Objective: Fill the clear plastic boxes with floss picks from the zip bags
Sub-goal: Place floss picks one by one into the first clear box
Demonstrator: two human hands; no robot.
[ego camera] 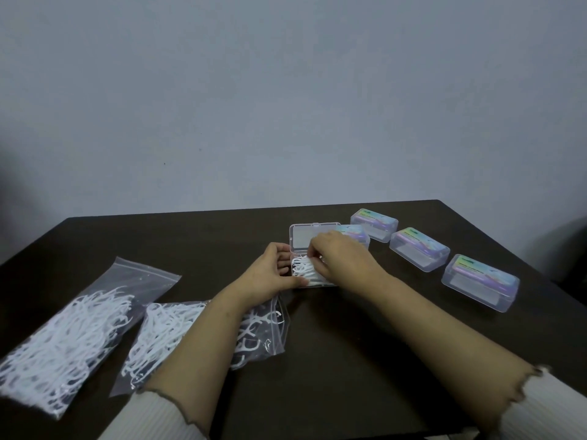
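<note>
I see the open box near the middle of the dark table, its lid hinged up at the far side and its long axis running left to right. White floss picks lie bundled inside, mostly along that axis. My left hand holds the box's left end, fingers curled round it. My right hand hovers over the box, fingers pinching picks in it. Four closed boxes trail right in a row: one just behind the lid, then, and close to the right table edge. Two zip bags of picks lie left, the near bag under my left forearm, the far bag by the left edge, both pointing diagonally. Bare table shows in front
</note>
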